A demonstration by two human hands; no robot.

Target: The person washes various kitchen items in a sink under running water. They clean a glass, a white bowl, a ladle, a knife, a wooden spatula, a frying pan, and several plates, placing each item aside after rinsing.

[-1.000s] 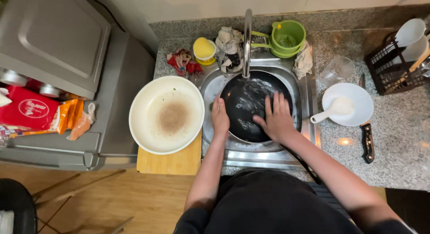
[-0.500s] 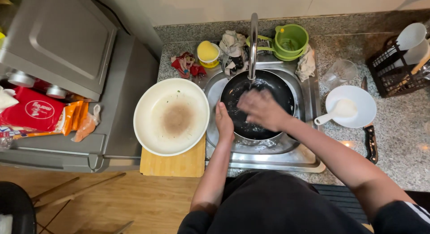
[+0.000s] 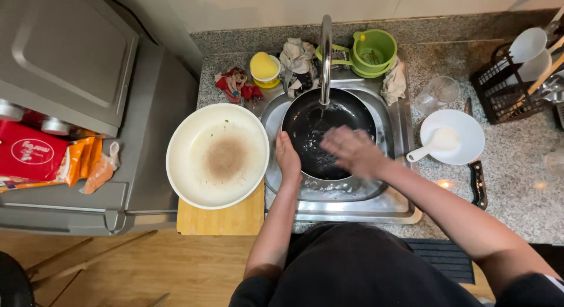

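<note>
Left hand (image 3: 288, 160) clamps the near rim of the black frying pan (image 3: 329, 139) sitting in the sink (image 3: 399, 160). Right hand (image 3: 352, 149), flat and blurred, scrubs inside; whether it holds anything, I cannot tell. Beyond, the tap (image 3: 325, 54): rinsing likely next.

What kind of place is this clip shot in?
Most likely a small home kitchen. A steel sink with a tap holds a black pan that both hands, left and right, work on; a dish rack stands on the granite counter.
</note>
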